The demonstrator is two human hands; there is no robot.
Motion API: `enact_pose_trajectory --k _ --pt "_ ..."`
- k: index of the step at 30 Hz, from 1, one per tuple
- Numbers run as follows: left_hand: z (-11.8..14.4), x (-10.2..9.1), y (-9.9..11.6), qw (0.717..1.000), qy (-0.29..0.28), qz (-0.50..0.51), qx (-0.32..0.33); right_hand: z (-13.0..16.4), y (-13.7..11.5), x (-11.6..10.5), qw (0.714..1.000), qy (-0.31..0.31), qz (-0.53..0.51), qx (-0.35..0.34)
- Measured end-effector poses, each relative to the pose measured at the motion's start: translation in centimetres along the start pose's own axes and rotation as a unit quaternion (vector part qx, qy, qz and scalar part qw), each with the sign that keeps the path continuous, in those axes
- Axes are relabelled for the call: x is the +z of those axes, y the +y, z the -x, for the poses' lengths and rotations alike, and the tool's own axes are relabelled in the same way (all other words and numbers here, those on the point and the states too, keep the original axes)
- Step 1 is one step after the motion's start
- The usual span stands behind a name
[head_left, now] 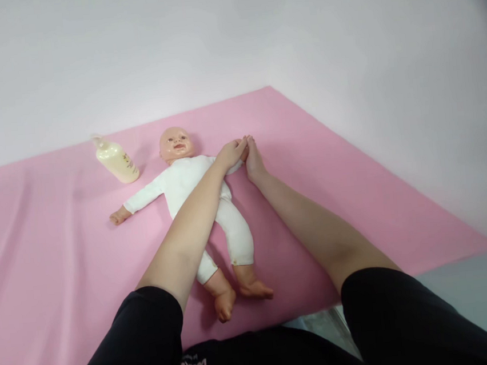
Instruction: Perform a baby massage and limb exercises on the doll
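Note:
A baby doll (187,179) in a white cloth suit lies on its back, head toward the far side. Over the doll's arm on the right, my left hand (231,154) is closed around the wrist and hand. My right hand (255,162) meets it from the other side, fingers together against the doll's small hand, which is mostly hidden between my hands. The doll's other arm (145,195) stretches out to the left on the cloth, and my left forearm crosses above its body.
A pump bottle (117,162) of pale yellow lotion stands left of the doll's head. Pink cloth (59,234) covers the table, with creases on the left. Its far edge meets a pale wall or surface, and its near edge lies by my body.

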State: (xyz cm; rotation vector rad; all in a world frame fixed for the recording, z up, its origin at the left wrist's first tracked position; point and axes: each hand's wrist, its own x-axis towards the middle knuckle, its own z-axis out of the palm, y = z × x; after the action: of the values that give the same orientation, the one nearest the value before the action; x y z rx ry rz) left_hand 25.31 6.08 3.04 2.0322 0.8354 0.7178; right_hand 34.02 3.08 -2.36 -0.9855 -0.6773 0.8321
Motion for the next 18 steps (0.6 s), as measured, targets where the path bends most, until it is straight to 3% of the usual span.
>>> enact_pose_trajectory --k 18 --pt "-0.15 0.16 -0.33 0.998 -0.036 0.041 0.013 0.05 -0.03 0.09 1.0 0.014 0.0 -0.002"
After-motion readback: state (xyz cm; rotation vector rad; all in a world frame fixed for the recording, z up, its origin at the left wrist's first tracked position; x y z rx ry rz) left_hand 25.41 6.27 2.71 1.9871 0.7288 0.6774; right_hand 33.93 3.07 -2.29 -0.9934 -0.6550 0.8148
